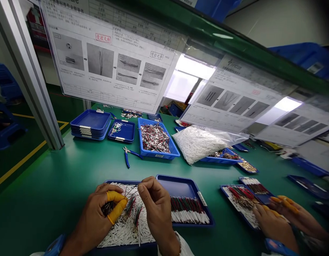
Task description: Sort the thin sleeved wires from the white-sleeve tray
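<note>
My left hand point(96, 213), with yellow finger cots on thumb and forefinger, is closed in a pinch on thin dark wires point(129, 192). More dark wires with small metal ends show under its curled fingers. My right hand point(157, 209) is bare and pinches the far end of a thin wire between thumb and forefinger. Both hands hover above a blue tray point(143, 246) filled with short white sleeves point(119, 233). A loose bunch of red, green and black wires point(136, 211) lies on the sleeves between my hands.
A second tray point(177, 185) at right holds a row of white-sleeved wires point(189, 209). Behind are blue-handled cutters point(126, 158), stacked trays point(90, 122), a bin of wires point(156, 138) and a bag of white sleeves point(199, 142). A co-worker's hands point(276, 220) work at far right.
</note>
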The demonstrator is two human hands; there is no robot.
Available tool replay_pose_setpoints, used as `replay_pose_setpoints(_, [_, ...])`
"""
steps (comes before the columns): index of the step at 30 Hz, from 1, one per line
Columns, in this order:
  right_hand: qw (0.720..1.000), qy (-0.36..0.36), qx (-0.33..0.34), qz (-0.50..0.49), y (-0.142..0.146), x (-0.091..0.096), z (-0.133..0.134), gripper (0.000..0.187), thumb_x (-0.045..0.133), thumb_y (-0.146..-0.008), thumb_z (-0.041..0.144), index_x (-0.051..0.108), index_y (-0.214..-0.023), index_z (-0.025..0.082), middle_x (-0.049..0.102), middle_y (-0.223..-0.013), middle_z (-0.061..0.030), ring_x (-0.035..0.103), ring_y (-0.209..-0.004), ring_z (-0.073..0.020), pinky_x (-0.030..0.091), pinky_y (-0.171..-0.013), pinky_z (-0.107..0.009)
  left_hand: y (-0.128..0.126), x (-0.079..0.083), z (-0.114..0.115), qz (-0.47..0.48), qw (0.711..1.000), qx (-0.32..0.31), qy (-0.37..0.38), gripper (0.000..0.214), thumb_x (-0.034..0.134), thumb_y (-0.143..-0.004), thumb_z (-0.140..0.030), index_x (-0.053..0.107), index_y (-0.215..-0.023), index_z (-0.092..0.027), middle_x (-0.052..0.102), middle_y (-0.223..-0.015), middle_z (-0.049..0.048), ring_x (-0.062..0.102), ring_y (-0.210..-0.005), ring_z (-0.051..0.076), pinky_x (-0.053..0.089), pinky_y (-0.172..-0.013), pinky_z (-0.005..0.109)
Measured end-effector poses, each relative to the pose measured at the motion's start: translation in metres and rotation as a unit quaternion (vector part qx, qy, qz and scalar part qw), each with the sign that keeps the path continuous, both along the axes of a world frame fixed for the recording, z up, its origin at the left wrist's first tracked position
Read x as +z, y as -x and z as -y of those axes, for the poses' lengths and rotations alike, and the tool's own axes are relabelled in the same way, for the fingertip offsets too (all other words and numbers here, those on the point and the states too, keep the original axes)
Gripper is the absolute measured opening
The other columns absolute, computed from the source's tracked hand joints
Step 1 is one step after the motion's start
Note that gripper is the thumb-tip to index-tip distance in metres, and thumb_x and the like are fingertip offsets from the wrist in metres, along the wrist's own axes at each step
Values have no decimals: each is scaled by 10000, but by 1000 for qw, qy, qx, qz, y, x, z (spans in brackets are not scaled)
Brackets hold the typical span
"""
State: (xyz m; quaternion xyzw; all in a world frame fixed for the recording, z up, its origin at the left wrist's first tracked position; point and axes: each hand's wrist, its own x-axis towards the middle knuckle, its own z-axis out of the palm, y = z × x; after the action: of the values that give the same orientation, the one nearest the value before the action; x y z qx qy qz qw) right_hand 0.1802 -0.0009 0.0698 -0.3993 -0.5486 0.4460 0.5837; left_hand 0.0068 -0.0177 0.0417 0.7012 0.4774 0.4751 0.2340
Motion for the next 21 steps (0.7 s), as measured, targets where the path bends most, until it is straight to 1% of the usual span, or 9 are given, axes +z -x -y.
replay_pose_setpoints(3, [999,25,-4,-31,-1,-2,0,330,706,-901,368,545,-673,192,446,-677,40,391,-625,-121,350,-582,-254,-1,-1,-1,-4,1000,1,0,43,695,-821,-256,737,-817,-266,743,-953,39,712,-927,217,614,-789,335])
replay_pose_setpoints(5, [998,47,7,-40,-2,-4,-1,292,732,-880,384,589,-714,192,483,-686,34,416,-637,-123,364,-597,-254,-1,-3,-1,-6,1000,2,1,50,687,-829,-259,736,-817,-266,742,-953,39,713,-923,215,614,-789,334])
replay_pose_setpoints(7, [997,60,20,-48,-3,-5,-3,234,764,-846,413,674,-894,202,570,-780,6,494,-722,-149,407,-663,-270,-1,-4,-1,-8,1000,9,0,62,680,-835,-262,736,-809,-266,742,-952,41,714,-918,215,614,-786,335])
replay_pose_setpoints(9, [996,60,37,-49,-3,-4,-3,346,786,-818,425,691,-1079,219,619,-913,-28,543,-833,-184,430,-732,-297,0,-4,-1,-9,1000,14,-5,62,681,-832,-258,737,-808,-265,742,-958,46,713,-922,219,614,-784,337])
replay_pose_setpoints(10, [996,54,47,-43,-3,-3,-3,335,785,-820,417,702,-1077,218,620,-934,-35,548,-853,-191,430,-743,-302,-1,-4,-1,-11,1000,13,-9,62,681,-829,-253,737,-807,-265,741,-959,48,712,-924,220,614,-783,338])
replay_pose_setpoints(12, [997,40,57,-29,-1,-1,-1,185,760,-849,378,721,-892,203,590,-859,-21,527,-799,-173,415,-711,-292,-1,-3,1,-17,1000,1,-16,69,677,-828,-237,736,-806,-267,739,-951,48,708,-927,219,612,-781,337])
replay_pose_setpoints(15, [997,35,47,-44,2,-1,1,281,728,-880,337,600,-675,194,482,-722,26,439,-685,-135,374,-643,-267,-4,1,2,-29,999,-24,-29,85,667,-836,-226,735,-812,-270,738,-938,48,704,-932,216,608,-773,331])
replay_pose_setpoints(18, [995,51,33,-74,-2,-4,-2,307,739,-872,339,542,-681,202,452,-706,45,406,-662,-124,366,-630,-254,-4,2,1,-42,998,-29,-39,88,663,-845,-235,736,-813,-272,742,-931,45,702,-935,217,604,-786,343])
replay_pose_setpoints(21, [998,46,-27,-35,-18,-7,-13,202,705,-892,370,614,-804,213,549,-770,23,493,-728,-149,411,-688,-273,-1,-1,-2,-49,998,8,-37,79,670,-839,-259,745,-819,-276,746,-924,38,702,-923,223,606,-789,360])
